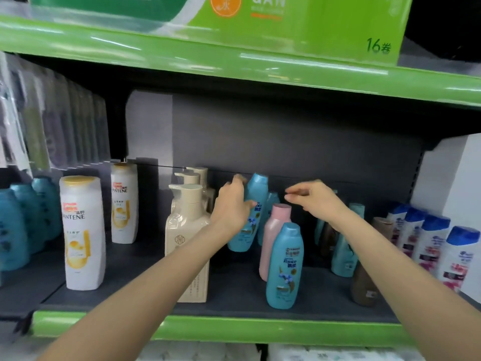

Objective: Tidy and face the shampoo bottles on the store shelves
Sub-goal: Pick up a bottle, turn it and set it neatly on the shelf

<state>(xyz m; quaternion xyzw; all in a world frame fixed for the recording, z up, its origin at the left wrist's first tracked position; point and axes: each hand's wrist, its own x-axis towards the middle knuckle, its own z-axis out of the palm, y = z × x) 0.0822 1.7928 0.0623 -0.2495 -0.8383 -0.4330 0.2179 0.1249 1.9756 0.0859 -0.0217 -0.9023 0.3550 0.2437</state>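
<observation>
My left hand (233, 204) grips a teal Rejoice bottle (253, 204) near its top; the bottle tilts left, deep on the dark shelf (156, 295). My right hand (312, 198) hovers to its right with fingers loosely extended, holding nothing, above a pink bottle (274, 235). Another teal Rejoice bottle (285, 267) stands upright at the front. A cream pump bottle (190, 230) stands left of my left arm, with two more behind it.
Two white Pantene bottles (83, 233) stand at the left, beside several teal bottles (15, 225). More teal bottles (343, 251) and a brown bottle (364, 285) sit behind my right arm. White blue-capped bottles (455, 259) line the right. A green box (312, 24) sits on the upper shelf.
</observation>
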